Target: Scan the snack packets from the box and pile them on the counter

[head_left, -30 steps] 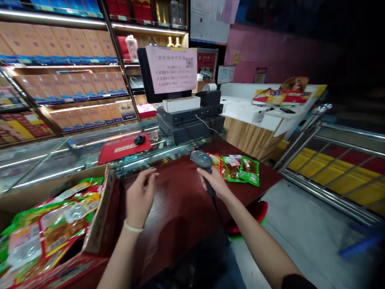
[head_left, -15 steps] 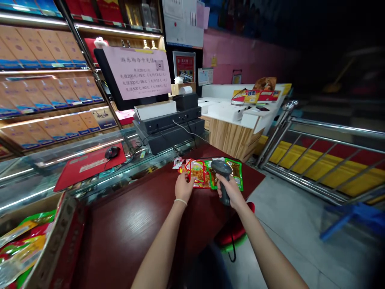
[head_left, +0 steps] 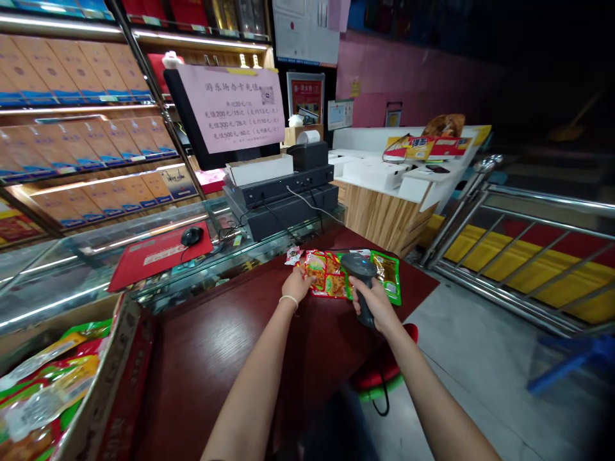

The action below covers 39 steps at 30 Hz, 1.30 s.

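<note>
Scanner (head_left: pixel 360 267) sits wrapped in the right hand (head_left: pixel 377 304); the left hand (head_left: pixel 295 285) touches a red packet (head_left: pixel 317 270) between them — pinch unclear — so loose contact could let slick wrapping slide.

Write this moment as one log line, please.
right hand: grips scanner | left hand: at red-edged packets | tabletop: green-edged packets too | far left: open carton, packaged snacks inside

Lit shelves (head_left: pixel 57 24) stand at ten o'clock — a pink wall (head_left: pixel 384 80) at one, a metal railing (head_left: pixel 552 199) at three — and grey floor (head_left: pixel 480 358) spreads at four.
</note>
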### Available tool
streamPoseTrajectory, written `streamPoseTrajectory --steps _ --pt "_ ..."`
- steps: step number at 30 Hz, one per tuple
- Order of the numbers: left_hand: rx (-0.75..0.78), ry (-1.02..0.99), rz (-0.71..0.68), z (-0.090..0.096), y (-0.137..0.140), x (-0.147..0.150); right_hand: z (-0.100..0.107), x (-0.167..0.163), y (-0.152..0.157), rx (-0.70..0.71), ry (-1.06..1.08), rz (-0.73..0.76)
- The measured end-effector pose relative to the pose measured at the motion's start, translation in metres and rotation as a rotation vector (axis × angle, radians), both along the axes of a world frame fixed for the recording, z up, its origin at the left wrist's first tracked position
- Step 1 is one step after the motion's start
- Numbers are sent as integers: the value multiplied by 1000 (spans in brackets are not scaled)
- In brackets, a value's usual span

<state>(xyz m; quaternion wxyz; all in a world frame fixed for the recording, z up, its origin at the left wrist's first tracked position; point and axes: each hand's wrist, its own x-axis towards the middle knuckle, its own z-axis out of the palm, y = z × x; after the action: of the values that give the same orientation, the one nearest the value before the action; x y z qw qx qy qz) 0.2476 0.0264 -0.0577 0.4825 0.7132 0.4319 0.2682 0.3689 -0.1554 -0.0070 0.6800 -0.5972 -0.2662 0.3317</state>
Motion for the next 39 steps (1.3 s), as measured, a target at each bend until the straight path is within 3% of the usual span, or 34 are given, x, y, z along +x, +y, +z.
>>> streamPoseTrajectory --steps 5,10,13,16,22,31,36,39 --pt "-228 -392 -11 -11 -1 -57 11 -20 11 25 -30 98" --pt "-444 -762 125 -9 -7 -138 20 -58 43 45 20 286" --pt "-468 -864 245 -6 -8 -180 24 -86 68 37 30 408" --pt "-419 -923 336 -7 -7 -204 24 -112 90 28 25 538" --pt "-374 -1044 475 -13 4 -214 5 -134 106 3 8 733" --pt "-321 -1140 432 -8 8 -217 -4 -128 100 -37 65 620" --pt "-174 -1173 540 -7 6 -218 -9 -132 99 -39 -11 619" --pt "-168 -1197 626 -6 7 -223 -11 -134 97 -53 -55 667"
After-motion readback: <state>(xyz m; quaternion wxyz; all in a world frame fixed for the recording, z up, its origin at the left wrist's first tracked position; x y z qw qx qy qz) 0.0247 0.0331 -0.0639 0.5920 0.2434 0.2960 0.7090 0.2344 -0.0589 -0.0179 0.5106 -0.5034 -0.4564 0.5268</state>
